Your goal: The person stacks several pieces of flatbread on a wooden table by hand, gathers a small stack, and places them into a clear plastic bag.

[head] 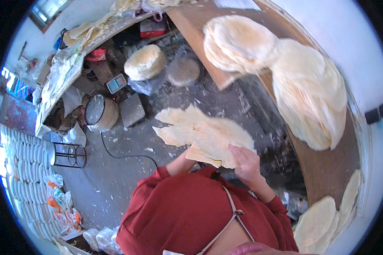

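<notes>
A thin cream-coloured sheet, fibrous-looking with a ragged, deeply torn left edge, is held out in front of my red top. My right hand pinches its near right side, with the thumb on the upper face and the other fingers mostly out of sight. At the near edge, my left hand goes beneath the sheet and holds it from below; its fingers are hidden. A narrow torn flap hangs towards me between the two hands.
On the wooden table to the right lie a round stack of pale sheets and a draped pile. Across the floor stand another round stack, a drum-like container, a digital scale display and a metal-framed stool. A black cable crosses the floor.
</notes>
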`<state>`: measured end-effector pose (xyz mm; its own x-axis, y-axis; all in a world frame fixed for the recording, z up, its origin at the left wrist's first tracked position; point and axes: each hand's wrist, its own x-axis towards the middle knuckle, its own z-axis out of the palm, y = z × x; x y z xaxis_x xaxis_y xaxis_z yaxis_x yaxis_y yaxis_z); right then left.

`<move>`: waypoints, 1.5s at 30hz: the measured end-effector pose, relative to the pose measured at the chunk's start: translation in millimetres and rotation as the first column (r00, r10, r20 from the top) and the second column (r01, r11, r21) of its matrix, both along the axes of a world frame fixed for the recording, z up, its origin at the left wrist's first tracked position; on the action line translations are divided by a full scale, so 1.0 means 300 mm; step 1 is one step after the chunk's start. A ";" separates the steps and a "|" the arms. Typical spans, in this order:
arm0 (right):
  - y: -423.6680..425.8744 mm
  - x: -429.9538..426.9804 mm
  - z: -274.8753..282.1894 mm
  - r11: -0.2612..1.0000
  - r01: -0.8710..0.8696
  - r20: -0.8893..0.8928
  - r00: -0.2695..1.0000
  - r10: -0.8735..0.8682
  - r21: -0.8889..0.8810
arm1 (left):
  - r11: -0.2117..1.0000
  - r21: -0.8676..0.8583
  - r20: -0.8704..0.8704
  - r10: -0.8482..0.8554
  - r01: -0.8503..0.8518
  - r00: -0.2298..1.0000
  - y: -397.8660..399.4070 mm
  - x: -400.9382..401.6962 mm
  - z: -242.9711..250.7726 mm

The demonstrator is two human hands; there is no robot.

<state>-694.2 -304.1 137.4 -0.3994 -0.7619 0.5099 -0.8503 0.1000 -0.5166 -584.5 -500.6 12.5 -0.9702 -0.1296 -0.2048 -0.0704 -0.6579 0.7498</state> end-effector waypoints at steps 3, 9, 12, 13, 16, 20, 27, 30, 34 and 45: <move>-0.280 -0.030 -0.052 0.997 -0.075 0.071 0.995 0.074 0.006 | 0.979 0.007 0.053 0.204 -0.205 0.978 -0.165 -0.026 -0.129; -1.006 -0.118 0.012 0.994 -0.109 0.002 0.994 0.109 -0.007 | 0.943 0.127 0.261 0.267 -0.307 0.928 -0.779 -0.007 -0.011; -1.292 -0.256 -0.020 0.996 -0.084 -0.013 0.996 0.084 0.007 | 0.925 0.087 0.224 0.344 -0.370 0.912 -1.048 -0.095 -0.017; -1.413 -0.303 -0.007 0.996 -0.091 -0.024 0.996 0.090 -0.012 | 0.913 0.043 0.203 0.389 -0.405 0.899 -1.166 -0.132 0.028; -1.689 -0.459 -0.025 0.991 -0.134 -0.028 0.991 0.133 -0.018 | 0.883 -0.047 0.167 0.468 -0.467 0.868 -1.448 -0.265 0.029; -2.088 -0.695 -0.005 0.969 -0.234 -0.051 0.972 0.230 -0.081 | 0.870 -0.219 0.162 0.479 -0.442 0.863 -1.864 -0.456 0.026; -2.779 -1.128 0.039 0.934 -0.352 -0.070 0.935 0.348 -0.056 | 0.748 -0.353 0.183 0.644 -0.561 0.743 -2.495 -0.775 0.149; -3.027 -1.292 0.084 0.928 -0.372 -0.080 0.926 0.368 -0.035 | 0.687 -0.360 0.138 0.708 -0.631 0.692 -2.764 -0.852 0.143; -3.408 -1.523 0.152 0.925 -0.380 -0.090 0.920 0.381 0.028 | 0.509 -0.565 0.054 0.809 -0.649 0.586 -3.306 -1.014 0.174; -4.185 -2.040 0.437 0.907 -0.402 0.076 0.915 0.395 0.126 | -0.231 -0.876 -0.474 0.578 -0.424 0.664 -4.507 -1.951 0.376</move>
<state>-1306.2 -1559.6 268.6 -0.0687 -0.9232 0.3780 -0.8089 -0.1702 -0.5628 -1169.8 -1852.8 125.4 -0.4633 -0.6909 0.5550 -0.2294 0.6984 0.6779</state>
